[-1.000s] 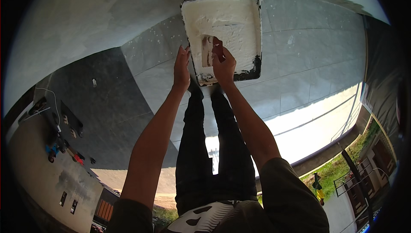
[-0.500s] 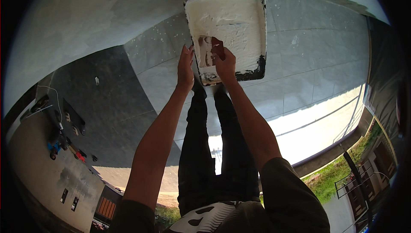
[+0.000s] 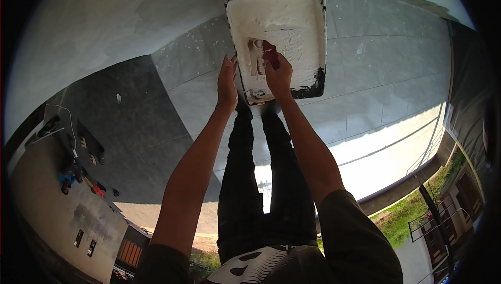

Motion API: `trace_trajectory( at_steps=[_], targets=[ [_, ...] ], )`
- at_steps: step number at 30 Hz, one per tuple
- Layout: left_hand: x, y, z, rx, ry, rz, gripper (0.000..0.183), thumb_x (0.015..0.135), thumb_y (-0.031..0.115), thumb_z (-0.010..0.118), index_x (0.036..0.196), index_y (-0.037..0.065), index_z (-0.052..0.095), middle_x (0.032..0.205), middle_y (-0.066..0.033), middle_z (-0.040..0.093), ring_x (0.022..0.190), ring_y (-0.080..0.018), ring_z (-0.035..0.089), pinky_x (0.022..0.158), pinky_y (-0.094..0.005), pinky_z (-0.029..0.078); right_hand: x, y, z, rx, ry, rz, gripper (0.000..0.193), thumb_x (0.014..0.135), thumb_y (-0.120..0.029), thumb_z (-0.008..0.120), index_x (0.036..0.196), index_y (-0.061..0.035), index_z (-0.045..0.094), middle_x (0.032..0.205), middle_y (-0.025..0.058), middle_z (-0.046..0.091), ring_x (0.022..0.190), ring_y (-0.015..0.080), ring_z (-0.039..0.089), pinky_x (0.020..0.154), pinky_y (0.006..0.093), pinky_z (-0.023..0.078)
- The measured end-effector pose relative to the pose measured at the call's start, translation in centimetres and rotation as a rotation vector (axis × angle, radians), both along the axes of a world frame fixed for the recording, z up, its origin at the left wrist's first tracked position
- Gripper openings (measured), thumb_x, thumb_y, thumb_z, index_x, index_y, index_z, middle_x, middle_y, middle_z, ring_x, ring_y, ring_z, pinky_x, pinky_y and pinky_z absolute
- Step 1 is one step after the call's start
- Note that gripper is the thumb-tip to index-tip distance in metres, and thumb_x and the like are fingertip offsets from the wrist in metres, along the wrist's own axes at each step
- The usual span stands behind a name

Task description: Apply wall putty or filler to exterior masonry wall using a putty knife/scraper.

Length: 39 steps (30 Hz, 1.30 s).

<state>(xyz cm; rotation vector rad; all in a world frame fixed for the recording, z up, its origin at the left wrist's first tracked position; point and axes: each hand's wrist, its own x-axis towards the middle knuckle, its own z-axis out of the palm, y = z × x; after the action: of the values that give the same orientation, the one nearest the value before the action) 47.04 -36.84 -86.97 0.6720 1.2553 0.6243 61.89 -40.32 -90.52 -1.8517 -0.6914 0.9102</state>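
Note:
A black-rimmed rectangular tray (image 3: 321,38), coated inside with white paste, lies in front of me. My right hand (image 3: 279,77) is closed around the dark red handle of a putty knife (image 3: 257,57). Its wide blade, smeared with white, is over the left part of the tray's inside; I cannot tell whether it touches the paste. My left hand (image 3: 227,83) is at the tray's left edge, fingers stretched out along the outside of the rim. Whether those fingers touch the rim is unclear.
Grey floor tiles (image 3: 365,70) spotted with white surround the tray. A grey wall (image 3: 120,18) rises at the left and far side. Shoes (image 3: 91,157) and other small items lie by the far-left wall. Sunlit floor (image 3: 386,153) and grass (image 3: 391,226) are at the right.
My right hand has moved the putty knife slightly away from me and to the right across the tray. The left hand has hardly moved.

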Motion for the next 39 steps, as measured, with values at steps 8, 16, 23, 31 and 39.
trace_trajectory(
  at_steps=[8, 16, 23, 31, 39],
  targets=[
    [-2.5, -0.1, -2.3, 0.075, 0.037, -0.013, 0.069, 0.103, 0.05, 0.032, 0.157, 0.009, 0.019, 0.156, -0.0073, 0.038, 0.145, -0.0246, 0.032, 0.117, -0.0414, 0.018, -4.7, 1.8, 3.1, 0.023, -0.015, 0.051, 0.023, 0.085, -0.003, 0.065, 0.107, 0.0051, 0.066, 0.096, 0.0186, 0.073, 0.089, 0.0243, 0.072, 0.08, 0.0333, 0.055],
    [-0.8, 0.1, 1.0, 0.077, -0.008, 0.003, 0.074, 0.104, 0.047, 0.034, 0.156, 0.001, 0.01, 0.159, -0.0151, 0.029, 0.148, -0.0268, 0.025, 0.119, -0.041, 0.014, -1.7, 0.8, 1.4, 0.054, 0.113, -0.107, 0.021, 0.084, 0.001, 0.066, 0.104, 0.0049, 0.068, 0.089, 0.0085, 0.071, 0.081, 0.0121, 0.065, 0.073, 0.0274, 0.052],
    [-0.2, -0.1, 0.8, 0.05, -0.01, 0.008, 0.075, 0.103, 0.048, 0.035, 0.156, 0.001, 0.01, 0.159, -0.0154, 0.029, 0.148, -0.0273, 0.025, 0.119, -0.0415, 0.013, -0.5, 1.8, 1.5, 0.043, 0.007, -0.074, 0.021, 0.083, -0.001, 0.067, 0.104, 0.0038, 0.068, 0.087, 0.0105, 0.072, 0.078, 0.0141, 0.067, 0.071, 0.0289, 0.053],
    [-1.9, -0.4, -2.2, 0.034, 0.035, 0.0, 0.07, 0.103, 0.051, 0.033, 0.157, 0.01, 0.018, 0.157, -0.0073, 0.037, 0.146, -0.0248, 0.031, 0.118, -0.0424, 0.016, -2.6, 2.6, 2.7, 0.094, -0.171, -0.001, 0.021, 0.084, -0.002, 0.066, 0.105, 0.0029, 0.068, 0.087, 0.0163, 0.073, 0.078, 0.025, 0.072, 0.072, 0.0337, 0.054],
    [-2.7, -0.1, -1.6, 0.069, 0.026, 0.005, 0.068, 0.103, 0.049, 0.034, 0.157, 0.01, 0.019, 0.157, -0.0076, 0.037, 0.146, -0.0255, 0.031, 0.118, -0.042, 0.016, -3.9, 3.1, 2.8, 0.116, -0.24, 0.032, 0.023, 0.085, -0.002, 0.064, 0.107, 0.0028, 0.066, 0.089, 0.0197, 0.072, 0.083, 0.0321, 0.072, 0.072, 0.0375, 0.055]
  ],
)
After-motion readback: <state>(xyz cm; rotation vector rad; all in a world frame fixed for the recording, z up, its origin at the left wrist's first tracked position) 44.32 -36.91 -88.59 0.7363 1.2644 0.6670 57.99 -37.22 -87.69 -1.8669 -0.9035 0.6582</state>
